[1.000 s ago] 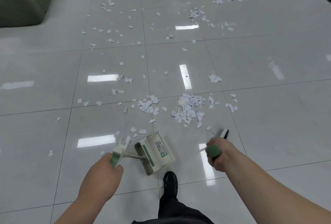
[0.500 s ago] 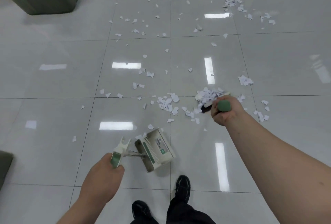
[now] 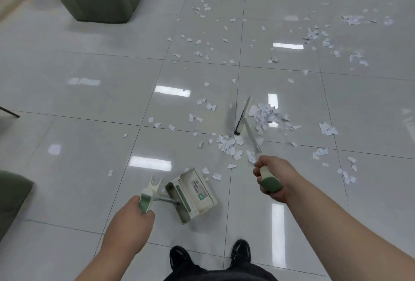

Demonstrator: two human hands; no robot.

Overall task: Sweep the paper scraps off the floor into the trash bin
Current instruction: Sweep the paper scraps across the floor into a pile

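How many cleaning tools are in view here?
2: a dustpan, its handle gripped by the left hand, ahead of the shoes; a broom gripped by the right hand, head beside a pile of paper scraps. None seems hidden.

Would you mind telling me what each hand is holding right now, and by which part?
The left hand grips the dustpan by its green handle end; the right hand grips the broom by its green handle end.

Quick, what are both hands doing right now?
Left hand: closed, holding the dustpan by its handle.
Right hand: closed, holding the broom by its handle.
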